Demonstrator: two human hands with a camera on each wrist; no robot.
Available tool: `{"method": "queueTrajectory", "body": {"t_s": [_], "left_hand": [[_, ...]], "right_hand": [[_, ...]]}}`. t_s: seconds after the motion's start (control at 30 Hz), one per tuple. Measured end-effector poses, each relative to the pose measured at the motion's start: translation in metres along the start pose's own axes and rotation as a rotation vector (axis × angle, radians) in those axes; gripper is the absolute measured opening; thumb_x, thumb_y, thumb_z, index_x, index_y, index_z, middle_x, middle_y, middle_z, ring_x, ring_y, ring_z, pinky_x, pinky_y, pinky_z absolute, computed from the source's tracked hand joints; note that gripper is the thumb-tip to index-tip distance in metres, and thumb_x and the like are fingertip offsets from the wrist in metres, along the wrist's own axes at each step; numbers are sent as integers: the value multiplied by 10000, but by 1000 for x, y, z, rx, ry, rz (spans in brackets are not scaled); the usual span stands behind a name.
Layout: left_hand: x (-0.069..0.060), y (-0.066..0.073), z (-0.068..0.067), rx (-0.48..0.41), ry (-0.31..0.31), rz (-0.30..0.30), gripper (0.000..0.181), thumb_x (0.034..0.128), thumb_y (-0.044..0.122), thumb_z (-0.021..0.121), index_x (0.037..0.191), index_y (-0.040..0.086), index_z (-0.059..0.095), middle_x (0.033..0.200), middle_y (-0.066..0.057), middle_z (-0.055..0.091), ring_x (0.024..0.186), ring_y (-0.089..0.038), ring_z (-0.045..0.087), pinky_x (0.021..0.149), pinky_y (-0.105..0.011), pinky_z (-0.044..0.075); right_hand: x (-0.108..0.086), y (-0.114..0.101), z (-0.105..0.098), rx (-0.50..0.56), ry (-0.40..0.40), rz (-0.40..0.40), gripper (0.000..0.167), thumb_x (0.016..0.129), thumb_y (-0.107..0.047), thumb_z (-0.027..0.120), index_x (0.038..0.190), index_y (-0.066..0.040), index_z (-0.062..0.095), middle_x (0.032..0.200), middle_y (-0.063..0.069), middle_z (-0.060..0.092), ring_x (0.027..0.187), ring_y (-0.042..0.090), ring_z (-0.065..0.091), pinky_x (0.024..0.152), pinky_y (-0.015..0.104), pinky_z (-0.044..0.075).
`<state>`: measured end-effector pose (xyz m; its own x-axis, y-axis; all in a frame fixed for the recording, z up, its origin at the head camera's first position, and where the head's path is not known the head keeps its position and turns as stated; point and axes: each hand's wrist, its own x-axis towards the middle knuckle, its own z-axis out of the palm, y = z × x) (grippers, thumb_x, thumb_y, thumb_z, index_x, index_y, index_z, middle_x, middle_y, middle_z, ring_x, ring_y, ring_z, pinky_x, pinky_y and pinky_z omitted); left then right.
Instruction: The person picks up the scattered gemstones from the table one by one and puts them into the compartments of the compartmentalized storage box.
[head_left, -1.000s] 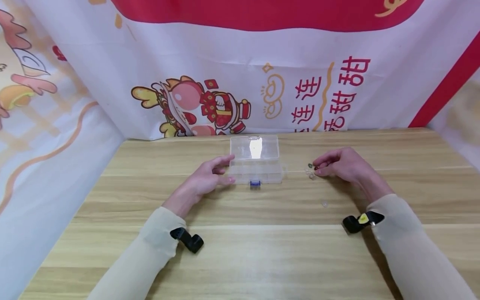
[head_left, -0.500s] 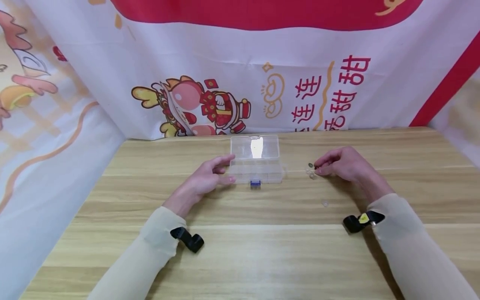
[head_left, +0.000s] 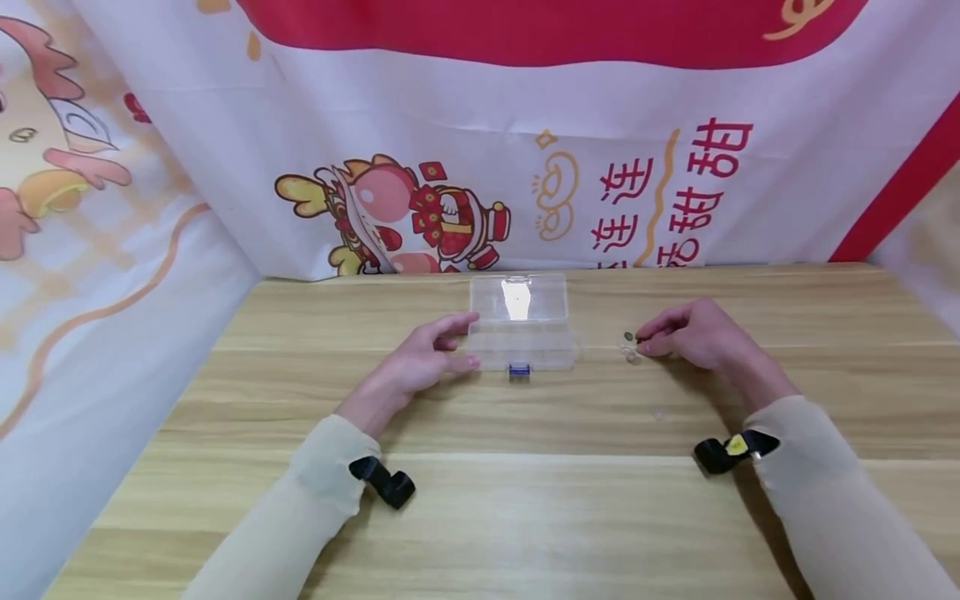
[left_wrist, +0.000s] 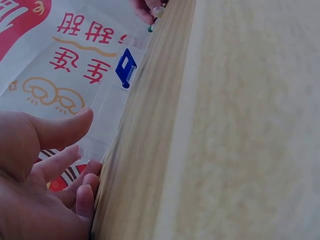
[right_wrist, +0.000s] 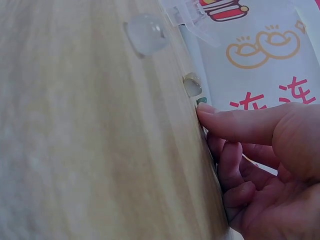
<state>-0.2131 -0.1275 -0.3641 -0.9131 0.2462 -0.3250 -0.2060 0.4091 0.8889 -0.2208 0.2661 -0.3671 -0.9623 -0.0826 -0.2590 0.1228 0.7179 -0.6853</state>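
Observation:
A clear plastic compartment box (head_left: 536, 346) lies with its lid (head_left: 551, 296) raised toward the back and a blue latch (head_left: 519, 370) in front. My left hand (head_left: 420, 358) holds the box at its left end, thumb near the front corner and index finger near the back. To the right of the box, my right hand (head_left: 693, 335) pinches a tiny dark stone, mostly covered by the fingertips; it looked red earlier. Next to those fingertips lie a green stone (head_left: 628, 336) and a few clear stones (head_left: 629, 355). The right wrist view shows a rounded clear stone (right_wrist: 147, 34) closer to the camera.
A single clear stone (head_left: 659, 413) lies nearer the front on the wooden table (head_left: 525, 517). Printed cloth (head_left: 480, 108) hangs behind the table and along its sides. Each sleeve has a black wrist camera mount (head_left: 384, 482).
The whole head view has shifted slightly. My right fingertips have closed further over the dark red stone, which shows less now. My left hand has kept its place on the box.

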Motion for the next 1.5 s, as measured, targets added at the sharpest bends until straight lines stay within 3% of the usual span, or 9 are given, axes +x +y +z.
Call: {"method": "queueTrajectory", "body": {"t_s": [0.2,0.47,0.8,1.07,1.27,1.5], "left_hand": [[0,-1,0,30,7,-18,746,938,172,805,1578,391,490,1608,39,478,1422,-265,412,1239,-499,351],[2,0,1,39,7,-10,751,945,193,799,1592,377,467,1627,21,463,1425,-273,414,1235,-503,356],[2,4,-1,58,12,1,733,927,228,825,1567,383,505,1588,56,505,1398,-262,419,1194,-483,376],[0,0,3,53,9,-19,742,915,230,838,1557,412,513,1575,66,515,1383,-262,415,1163,-472,386],[1,0,5,53,11,-6,734,914,220,838,1550,409,525,1574,69,525,1374,-262,423,1161,-467,387],[2,-1,5,50,19,-4,735,913,199,834,1544,418,527,1570,66,527,1359,-258,432,1132,-446,403]], "right_hand": [[0,-1,3,-5,11,-10,320,936,-272,822,1201,-96,795,1235,128,755,1090,240,557,880,321,422],[0,-2,-1,12,-1,26,341,949,-287,810,1236,-105,779,1325,153,705,1146,275,527,897,346,402],[2,-9,-4,64,-7,42,364,963,-285,794,1265,-85,756,1317,144,683,1062,234,525,838,311,458],[0,-9,-1,133,-36,71,356,978,-260,774,1287,-87,742,1348,146,655,1067,242,498,846,333,419],[0,-9,-1,150,-31,93,382,987,-290,763,1311,-91,728,1348,122,644,1046,227,523,829,321,462],[0,-13,-1,149,-24,64,423,993,-312,757,1325,-52,717,1323,121,671,1038,195,552,816,297,492]]}}
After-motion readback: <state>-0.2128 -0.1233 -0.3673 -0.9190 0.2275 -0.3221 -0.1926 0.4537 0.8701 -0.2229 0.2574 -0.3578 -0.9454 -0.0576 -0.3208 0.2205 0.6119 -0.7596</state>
